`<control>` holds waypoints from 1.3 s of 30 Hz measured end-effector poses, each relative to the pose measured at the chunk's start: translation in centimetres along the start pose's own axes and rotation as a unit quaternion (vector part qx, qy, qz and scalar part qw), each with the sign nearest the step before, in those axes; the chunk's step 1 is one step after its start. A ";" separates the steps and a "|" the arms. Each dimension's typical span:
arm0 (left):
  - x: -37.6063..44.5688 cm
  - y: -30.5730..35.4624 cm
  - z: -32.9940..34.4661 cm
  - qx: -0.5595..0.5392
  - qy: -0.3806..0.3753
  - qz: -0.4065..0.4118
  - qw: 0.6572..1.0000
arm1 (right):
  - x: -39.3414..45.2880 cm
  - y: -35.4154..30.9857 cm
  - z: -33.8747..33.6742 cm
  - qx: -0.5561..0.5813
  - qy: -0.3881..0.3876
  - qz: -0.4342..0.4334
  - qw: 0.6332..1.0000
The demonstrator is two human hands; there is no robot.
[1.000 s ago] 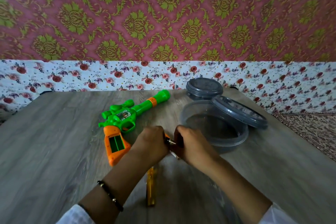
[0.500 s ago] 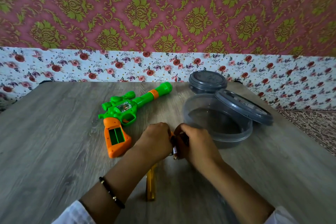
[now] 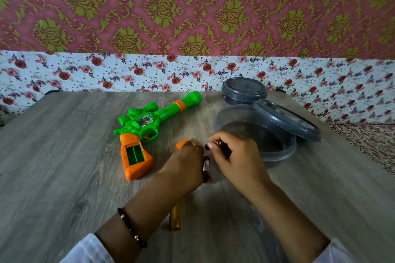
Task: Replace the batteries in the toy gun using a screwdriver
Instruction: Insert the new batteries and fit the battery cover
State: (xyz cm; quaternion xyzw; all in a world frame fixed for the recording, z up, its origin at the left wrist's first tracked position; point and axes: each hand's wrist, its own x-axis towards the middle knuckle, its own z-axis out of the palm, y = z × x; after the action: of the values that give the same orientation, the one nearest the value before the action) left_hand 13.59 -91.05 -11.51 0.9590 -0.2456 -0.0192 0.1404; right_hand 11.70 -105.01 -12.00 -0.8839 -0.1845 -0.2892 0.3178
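green and orange plastic toy gun [image 3: 147, 132] lies mid-worktop, grip compartment open upward for loading; right hand [image 3: 237, 156] pinches a dark cylindrical battery [image 3: 221, 144], left hand [image 3: 186, 164] curled, grasp unclear.

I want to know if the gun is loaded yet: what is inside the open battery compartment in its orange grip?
The compartment in the toy gun shows only two bare green slots; no battery sits in it. The slot ends and contacts are too small to make out.
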 end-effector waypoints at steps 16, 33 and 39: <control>-4.5 -8.4 -1.3 0.045 0.124 -0.312 0.941 | -0.4 -0.3 1.1 0.335 -0.040 0.129 0.932; -4.1 -12.1 -3.2 -0.365 0.162 -0.324 0.857 | 2.6 -2.7 3.7 0.428 0.030 0.259 0.866; -2.9 -11.4 -1.9 -0.617 0.157 -0.344 0.690 | 6.0 -5.1 5.6 0.453 0.001 0.209 0.867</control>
State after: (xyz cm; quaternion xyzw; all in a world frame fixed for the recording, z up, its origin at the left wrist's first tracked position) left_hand 16.53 -79.61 -12.92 0.6628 0.1939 -0.0629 0.7205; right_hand 15.90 -96.71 -9.38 -0.6603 -0.1059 -0.1019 0.7365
